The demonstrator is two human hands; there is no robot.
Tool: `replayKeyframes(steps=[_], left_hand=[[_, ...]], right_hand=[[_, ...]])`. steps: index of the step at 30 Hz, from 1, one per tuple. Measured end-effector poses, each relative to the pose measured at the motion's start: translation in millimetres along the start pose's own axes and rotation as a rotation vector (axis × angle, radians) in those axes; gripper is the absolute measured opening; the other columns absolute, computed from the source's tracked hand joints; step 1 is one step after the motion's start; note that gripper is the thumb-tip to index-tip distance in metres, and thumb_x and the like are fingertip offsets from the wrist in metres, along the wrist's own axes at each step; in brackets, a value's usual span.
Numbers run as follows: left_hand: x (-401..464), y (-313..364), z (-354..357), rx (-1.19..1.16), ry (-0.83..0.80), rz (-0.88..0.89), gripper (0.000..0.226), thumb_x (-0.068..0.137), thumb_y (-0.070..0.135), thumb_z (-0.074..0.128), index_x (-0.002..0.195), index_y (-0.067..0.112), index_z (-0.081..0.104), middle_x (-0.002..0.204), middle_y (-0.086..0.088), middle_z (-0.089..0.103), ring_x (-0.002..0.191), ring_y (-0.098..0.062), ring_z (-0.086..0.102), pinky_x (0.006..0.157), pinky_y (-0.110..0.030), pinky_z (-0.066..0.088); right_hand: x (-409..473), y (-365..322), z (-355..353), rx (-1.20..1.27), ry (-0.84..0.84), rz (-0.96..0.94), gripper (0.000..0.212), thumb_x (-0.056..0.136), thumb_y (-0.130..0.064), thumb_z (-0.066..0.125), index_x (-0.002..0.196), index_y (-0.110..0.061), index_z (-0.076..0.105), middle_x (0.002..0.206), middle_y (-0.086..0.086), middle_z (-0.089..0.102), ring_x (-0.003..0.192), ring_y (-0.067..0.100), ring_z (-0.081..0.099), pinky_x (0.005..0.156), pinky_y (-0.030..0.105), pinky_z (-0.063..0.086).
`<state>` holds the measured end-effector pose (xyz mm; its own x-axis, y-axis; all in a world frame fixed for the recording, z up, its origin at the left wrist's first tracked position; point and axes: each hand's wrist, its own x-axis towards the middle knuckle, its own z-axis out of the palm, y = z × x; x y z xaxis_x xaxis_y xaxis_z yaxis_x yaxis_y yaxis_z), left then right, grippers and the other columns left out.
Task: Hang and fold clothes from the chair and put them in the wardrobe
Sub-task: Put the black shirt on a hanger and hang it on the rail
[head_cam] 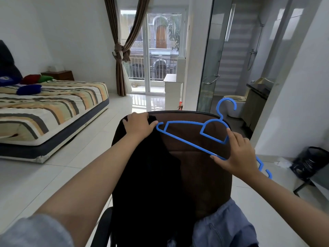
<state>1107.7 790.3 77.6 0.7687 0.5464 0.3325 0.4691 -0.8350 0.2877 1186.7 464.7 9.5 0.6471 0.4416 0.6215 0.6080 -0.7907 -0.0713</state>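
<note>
We stand behind a brown chair (199, 163). A black garment (151, 184) hangs over the left side of its back. Our left hand (138, 126) grabs the top of that black garment at the chair's top edge. Our right hand (237, 155) holds a blue plastic hanger (187, 140) by its bottom bar, tilted in front of the chair back. A blue-grey garment (226, 227) lies on the seat. A bed (53, 107) with a striped cover stands to the left.

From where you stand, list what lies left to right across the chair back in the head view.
Left hand gripping the black garment → bare brown chair back → blue hanger's hook → right hand holding the hanger.
</note>
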Motion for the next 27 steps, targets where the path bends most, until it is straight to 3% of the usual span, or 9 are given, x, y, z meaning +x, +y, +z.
replayKeyframes(steps=[2, 4, 7, 9, 13, 18, 22, 25, 27], left_hand=[[0, 6, -1, 0.027, 0.040, -0.005, 0.045, 0.085, 0.050, 0.058, 0.109, 0.013, 0.062, 0.122, -0.014, 0.046, 0.118, -0.031, 0.041, 0.084, -0.040, 0.047], [2, 10, -1, -0.056, 0.021, 0.008, 0.035, 0.087, 0.036, 0.059, 0.104, 0.005, 0.063, 0.117, -0.015, 0.047, 0.107, -0.030, 0.050, 0.076, -0.037, 0.048], [4, 8, -2, -0.166, -0.010, 0.064, 0.021, 0.084, 0.016, 0.056, 0.082, -0.003, 0.062, 0.088, -0.014, 0.053, 0.081, -0.031, 0.058, 0.059, -0.030, 0.041], [6, 2, -5, -0.190, -0.003, 0.108, 0.012, 0.081, 0.005, 0.051, 0.077, -0.003, 0.059, 0.075, -0.013, 0.054, 0.075, -0.031, 0.057, 0.055, -0.028, 0.037], [7, -10, -17, -0.265, -0.014, 0.271, 0.018, 0.076, -0.005, 0.051, 0.084, 0.010, 0.056, 0.090, -0.010, 0.054, 0.079, -0.025, 0.053, 0.068, -0.032, 0.043], [22, -17, -20, -0.076, -0.177, 0.336, 0.025, 0.074, -0.008, 0.055, 0.081, 0.010, 0.073, 0.108, -0.006, 0.057, 0.097, -0.022, 0.057, 0.087, -0.034, 0.049], [28, -16, -27, 0.057, -0.260, 0.414, 0.032, 0.073, -0.006, 0.055, 0.097, 0.008, 0.072, 0.122, -0.005, 0.061, 0.113, -0.024, 0.055, 0.093, -0.033, 0.047], [27, -13, -37, 0.098, -0.299, 0.437, 0.017, 0.071, -0.005, 0.051, 0.077, 0.009, 0.057, 0.098, -0.010, 0.059, 0.095, -0.025, 0.055, 0.083, -0.035, 0.044], [24, -10, -45, 0.012, -0.310, 0.397, 0.025, 0.071, -0.007, 0.049, 0.079, 0.014, 0.059, 0.095, -0.001, 0.051, 0.090, -0.020, 0.050, 0.079, -0.030, 0.042]], right_hand=[[0, 1, 1, 0.000, 0.001, -0.003, 0.102, 0.062, -0.061, 0.072, 0.140, -0.006, 0.038, 0.119, 0.012, 0.054, 0.090, 0.028, 0.053, 0.066, 0.037, 0.050], [0, 1, 2, 0.000, 0.010, -0.007, 0.103, 0.061, -0.059, 0.076, 0.140, -0.006, 0.038, 0.119, 0.013, 0.055, 0.091, 0.029, 0.053, 0.066, 0.037, 0.050], [-1, -1, 3, 0.000, 0.023, -0.012, 0.103, 0.059, -0.056, 0.079, 0.139, -0.005, 0.039, 0.119, 0.014, 0.055, 0.092, 0.030, 0.054, 0.068, 0.038, 0.050], [0, -1, 4, -0.004, 0.020, -0.014, 0.104, 0.060, -0.057, 0.078, 0.139, -0.005, 0.039, 0.120, 0.014, 0.055, 0.092, 0.030, 0.054, 0.069, 0.038, 0.050], [0, -3, 7, -0.001, 0.020, -0.009, 0.104, 0.060, -0.057, 0.078, 0.140, -0.004, 0.039, 0.120, 0.014, 0.055, 0.091, 0.029, 0.054, 0.067, 0.037, 0.049], [-2, -4, 8, 0.015, 0.026, -0.006, 0.103, 0.060, -0.055, 0.079, 0.140, -0.005, 0.038, 0.121, 0.014, 0.054, 0.093, 0.031, 0.054, 0.068, 0.038, 0.050], [-3, -3, 7, 0.028, 0.020, -0.001, 0.103, 0.061, -0.058, 0.077, 0.140, -0.005, 0.038, 0.121, 0.014, 0.054, 0.093, 0.030, 0.054, 0.067, 0.037, 0.050], [-5, -4, 2, 0.056, 0.032, -0.008, 0.101, 0.062, -0.063, 0.068, 0.139, -0.005, 0.040, 0.120, 0.013, 0.055, 0.093, 0.028, 0.054, 0.067, 0.035, 0.049], [-6, -5, -3, 0.067, 0.042, -0.026, 0.100, 0.062, -0.064, 0.066, 0.138, -0.005, 0.041, 0.120, 0.013, 0.055, 0.093, 0.028, 0.055, 0.067, 0.036, 0.049]])
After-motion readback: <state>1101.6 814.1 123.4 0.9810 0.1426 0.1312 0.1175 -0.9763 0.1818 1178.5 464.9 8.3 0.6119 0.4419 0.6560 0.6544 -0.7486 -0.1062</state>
